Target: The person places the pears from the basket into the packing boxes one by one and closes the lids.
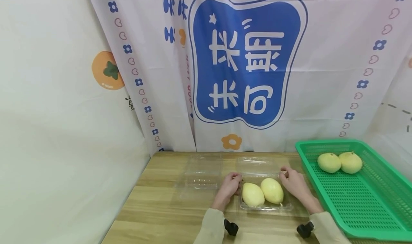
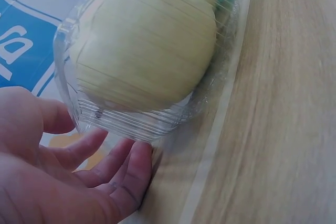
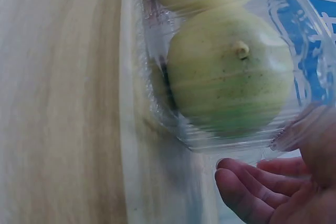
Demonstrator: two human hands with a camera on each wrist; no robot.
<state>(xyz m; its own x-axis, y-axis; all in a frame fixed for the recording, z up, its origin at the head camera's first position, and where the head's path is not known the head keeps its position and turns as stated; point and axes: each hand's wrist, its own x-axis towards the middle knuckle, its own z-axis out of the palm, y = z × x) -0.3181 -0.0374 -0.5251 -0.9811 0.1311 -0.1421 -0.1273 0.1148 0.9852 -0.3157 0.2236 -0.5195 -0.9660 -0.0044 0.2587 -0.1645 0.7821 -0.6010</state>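
Note:
A clear plastic clamshell box lies on the table with its lid folded back toward the curtain. Side by side in it are two pale yellow pears, a left pear and a right pear. My left hand pinches the box's left rim near the back corner, thumb and fingertips at the edge in the left wrist view. At the right back corner, my right hand grips the rim between thumb and fingers; the right wrist view shows the thumb against the plastic.
Left of the box stands a second clear clamshell, also with its lid back. On the right, a green basket holds two pears at its far end. A printed curtain hangs behind the wooden table.

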